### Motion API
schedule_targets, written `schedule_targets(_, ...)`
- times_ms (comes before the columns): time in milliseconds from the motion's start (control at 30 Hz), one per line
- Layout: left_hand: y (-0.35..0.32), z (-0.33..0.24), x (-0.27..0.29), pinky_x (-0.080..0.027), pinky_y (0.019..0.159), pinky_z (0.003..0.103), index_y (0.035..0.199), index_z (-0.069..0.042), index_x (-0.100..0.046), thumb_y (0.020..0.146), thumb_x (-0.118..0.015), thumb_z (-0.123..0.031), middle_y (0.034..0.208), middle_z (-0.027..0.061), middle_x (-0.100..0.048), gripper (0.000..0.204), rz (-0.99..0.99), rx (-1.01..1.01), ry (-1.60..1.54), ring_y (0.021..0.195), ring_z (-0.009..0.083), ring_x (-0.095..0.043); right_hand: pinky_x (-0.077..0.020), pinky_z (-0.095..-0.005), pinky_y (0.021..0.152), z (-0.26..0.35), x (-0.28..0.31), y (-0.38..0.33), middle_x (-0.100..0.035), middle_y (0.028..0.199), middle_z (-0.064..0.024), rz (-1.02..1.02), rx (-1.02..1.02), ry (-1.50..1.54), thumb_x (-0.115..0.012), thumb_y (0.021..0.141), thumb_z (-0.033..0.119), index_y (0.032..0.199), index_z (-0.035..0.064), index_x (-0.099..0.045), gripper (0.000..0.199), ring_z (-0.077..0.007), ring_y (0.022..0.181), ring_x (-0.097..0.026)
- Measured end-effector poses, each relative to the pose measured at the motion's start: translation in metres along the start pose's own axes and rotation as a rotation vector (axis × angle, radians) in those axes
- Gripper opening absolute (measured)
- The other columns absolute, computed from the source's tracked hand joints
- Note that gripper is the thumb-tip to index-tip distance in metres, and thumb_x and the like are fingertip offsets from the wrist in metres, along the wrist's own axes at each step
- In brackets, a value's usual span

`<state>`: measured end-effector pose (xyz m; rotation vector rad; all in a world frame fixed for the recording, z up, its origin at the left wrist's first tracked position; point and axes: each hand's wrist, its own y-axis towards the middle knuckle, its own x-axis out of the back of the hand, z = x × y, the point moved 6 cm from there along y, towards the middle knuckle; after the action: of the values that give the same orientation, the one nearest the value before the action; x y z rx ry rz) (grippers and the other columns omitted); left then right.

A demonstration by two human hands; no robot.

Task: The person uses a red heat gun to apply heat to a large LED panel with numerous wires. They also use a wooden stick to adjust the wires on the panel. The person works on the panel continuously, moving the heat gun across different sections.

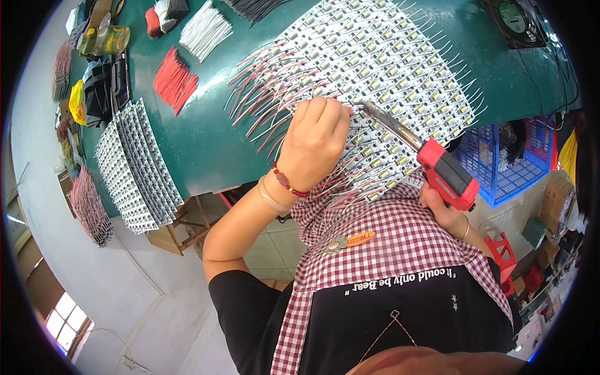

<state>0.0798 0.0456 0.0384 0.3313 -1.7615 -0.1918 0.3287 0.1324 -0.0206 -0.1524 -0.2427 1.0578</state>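
A sheet of small white circuit boards point(400, 56) is laid across the table point(206, 150), its near edge reaching over the checkered apron point(387, 244). Red and white wires point(256, 115) are fanned out along its left side, and short pale wires point(465, 78) along its right.

The left hand point(315, 137) is held over the boards with its fingers point(320, 109) curled narrowly together; what is pinched between them cannot be told. A beaded red bracelet point(290, 185) and a pale bangle point(269, 199) are worn on that wrist. By the right hand point(442, 209) a red-and-black soldering tool point(445, 172) is gripped, the fingers wrapped beneath its handle. Its metal barrel is slanted up to the left, and its tip is brought just beside the left fingertips; contact with a board cannot be made out.

On the table to the left, 1 red wire bundle point(175, 81) and 1 white wire bundle point(205, 30) are placed, with overlapping board panels point(134, 165) at the table's left edge. A black fan point(514, 24) is set at the far right, and a blue basket point(506, 165) is seen below the table.
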Motion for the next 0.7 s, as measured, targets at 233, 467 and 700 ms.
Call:
schedule_targets(233, 0.000, -0.001, 0.000, -0.040, 0.069, 0.033, 0.090, -0.002, -0.064, 0.076, -0.064, -0.005, 0.078, 0.0051, -0.048, 0.014, 0.030, -0.011, 0.075, 0.074, 0.0201, -0.050, -0.0495, -0.0322, 0.071, 0.001, 0.001, 0.000, -0.065, 0.093, -0.0087, 0.024, 0.026, -0.068, -0.065, 0.087, 0.009, 0.114, -0.0013, -0.061, 0.028, -0.0177, 0.081, -0.062)
schedule_targets(467, 0.003, -0.006, 0.028, -0.037, 0.072, 0.032, 0.086, -0.010, -0.068, 0.074, -0.069, -0.008, 0.074, -0.0019, -0.053, 0.012, -0.117, 0.054, 0.188, 0.075, 0.0150, -0.055, -0.0439, -0.0287, 0.065, 0.011, 0.002, -0.003, -0.052, 0.069, -0.0063, -0.031, 0.035, -0.033, -0.051, 0.099, 0.032, 0.098, -0.0037, -0.054, 0.036, -0.0144, 0.065, -0.052)
schedule_targets(700, -0.001, -0.016, 0.021, -0.034, 0.067, 0.031, 0.092, -0.010, -0.070, 0.071, -0.068, -0.004, 0.074, -0.0033, -0.055, 0.022, -0.124, 0.054, 0.097, 0.068, 0.0144, -0.051, -0.0435, -0.0302, 0.068, 0.004, 0.005, -0.009, -0.053, 0.074, -0.0072, 0.102, -0.058, 0.034, -0.050, 0.099, 0.034, 0.088, -0.0005, -0.053, 0.036, -0.0160, 0.069, -0.051)
